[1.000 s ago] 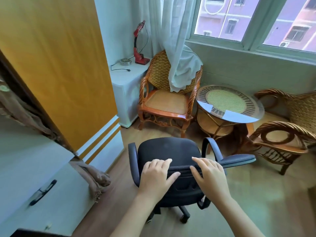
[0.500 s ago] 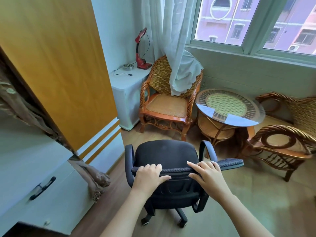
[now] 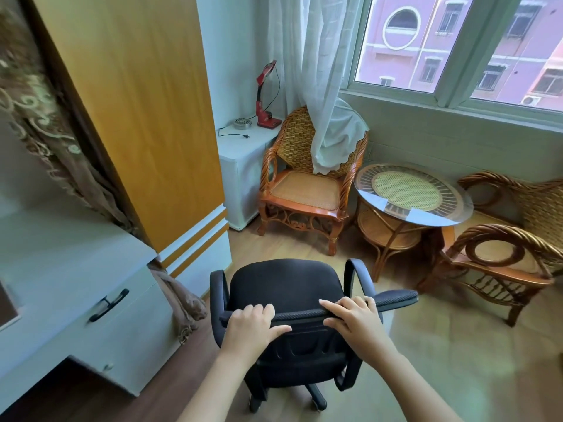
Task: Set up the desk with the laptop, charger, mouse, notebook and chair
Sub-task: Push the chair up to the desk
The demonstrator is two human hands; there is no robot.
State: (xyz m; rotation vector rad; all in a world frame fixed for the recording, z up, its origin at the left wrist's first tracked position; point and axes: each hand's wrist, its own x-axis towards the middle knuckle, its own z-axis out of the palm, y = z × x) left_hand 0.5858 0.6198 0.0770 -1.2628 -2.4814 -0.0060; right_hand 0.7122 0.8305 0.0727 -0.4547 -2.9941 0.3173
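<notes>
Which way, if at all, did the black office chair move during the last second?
Yes. The chair moved left, toward the wardrobe base and away from the round glass table.

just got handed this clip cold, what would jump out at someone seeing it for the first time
Front and centre, a black office chair is gripped along the top of its backrest by the left hand and the right hand. Behind it sit a rattan armchair with a white curtain draped over it and a round glass-topped table under the window. A tall orange wardrobe fills the left.
</notes>
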